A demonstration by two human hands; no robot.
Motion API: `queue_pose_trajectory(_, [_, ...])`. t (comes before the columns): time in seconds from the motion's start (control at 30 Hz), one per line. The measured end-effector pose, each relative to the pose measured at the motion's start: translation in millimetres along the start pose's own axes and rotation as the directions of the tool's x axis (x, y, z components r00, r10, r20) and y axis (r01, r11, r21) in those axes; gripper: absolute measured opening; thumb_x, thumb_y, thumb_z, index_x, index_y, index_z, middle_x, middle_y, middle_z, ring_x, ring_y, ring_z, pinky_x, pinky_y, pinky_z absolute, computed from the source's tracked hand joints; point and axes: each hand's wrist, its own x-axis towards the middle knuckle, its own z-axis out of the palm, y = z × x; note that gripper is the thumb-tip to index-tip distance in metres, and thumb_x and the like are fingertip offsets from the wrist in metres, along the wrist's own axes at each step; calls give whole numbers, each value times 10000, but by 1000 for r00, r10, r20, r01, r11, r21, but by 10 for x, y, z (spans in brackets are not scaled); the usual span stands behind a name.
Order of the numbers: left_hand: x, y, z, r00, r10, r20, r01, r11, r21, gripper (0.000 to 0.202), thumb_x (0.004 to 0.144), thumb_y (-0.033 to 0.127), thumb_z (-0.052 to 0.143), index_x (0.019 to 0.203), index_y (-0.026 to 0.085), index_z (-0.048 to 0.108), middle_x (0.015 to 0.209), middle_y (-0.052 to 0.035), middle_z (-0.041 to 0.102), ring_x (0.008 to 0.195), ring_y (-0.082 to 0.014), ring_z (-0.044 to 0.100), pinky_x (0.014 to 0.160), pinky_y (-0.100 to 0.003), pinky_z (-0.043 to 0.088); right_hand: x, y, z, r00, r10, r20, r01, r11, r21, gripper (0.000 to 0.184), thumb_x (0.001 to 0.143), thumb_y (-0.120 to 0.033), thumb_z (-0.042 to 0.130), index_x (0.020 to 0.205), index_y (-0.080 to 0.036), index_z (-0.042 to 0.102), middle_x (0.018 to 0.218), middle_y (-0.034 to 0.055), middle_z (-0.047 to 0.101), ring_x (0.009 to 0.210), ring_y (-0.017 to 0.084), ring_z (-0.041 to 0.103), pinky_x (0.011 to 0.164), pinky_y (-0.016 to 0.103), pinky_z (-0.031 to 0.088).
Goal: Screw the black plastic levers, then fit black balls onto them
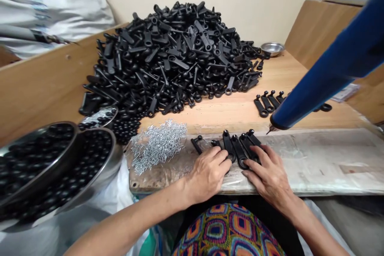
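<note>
My left hand (208,172) rests on a paper-covered board (315,160), fingers curled over the left end of a short row of black plastic lever parts (240,146). My right hand (267,172) lies flat beside it, fingers spread over the right end of that row. Whether either hand actually grips a part I cannot tell; the fingertips press on them. A pile of small silver pins (159,144) lies just left of my left hand. A blue tool (330,72) with a fine tip hangs down from the upper right, its point close above the board.
A large heap of black lever parts (174,56) fills the wooden table's back. Another small row of parts (268,102) lies at right. Steel bowls of black balls (57,164) stand at left. A small steel dish (272,49) sits at the back, cardboard walls around.
</note>
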Motion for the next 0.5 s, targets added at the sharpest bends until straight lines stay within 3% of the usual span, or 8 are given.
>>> queue_pose_trajectory(0.17, [-105, 110, 100, 997, -8, -74, 12, 999, 52, 243, 851, 196, 435, 1047, 142, 569, 922, -73, 573, 945, -210, 497, 798, -365, 448, -25, -2, -6, 1000, -22, 17, 22, 1000, 8, 99, 832, -186, 571, 903, -167, 638, 1225, 131, 510, 1177, 374, 394, 883, 538, 415])
queue_pose_trajectory(0.33, [-111, 155, 203, 997, 10, -76, 2, 989, 148, 229, 862, 192, 424, 1035, 144, 566, 865, -56, 561, 828, -191, 500, 694, -337, 429, -80, -36, -30, 998, -42, 36, 40, 998, 41, 97, 826, -137, 558, 907, -149, 611, 1242, 136, 494, 1189, 372, 382, 893, 543, 410])
queue_pose_trajectory(0.5, [-99, 174, 241, 994, 34, -100, -22, 993, 116, 269, 874, 184, 368, 1063, 127, 551, 834, -62, 551, 805, -185, 497, 693, -336, 421, -157, -72, -84, 997, -64, 35, 60, 993, 104, 117, 820, -83, 523, 908, -127, 586, 1240, 161, 492, 1191, 369, 378, 890, 560, 405])
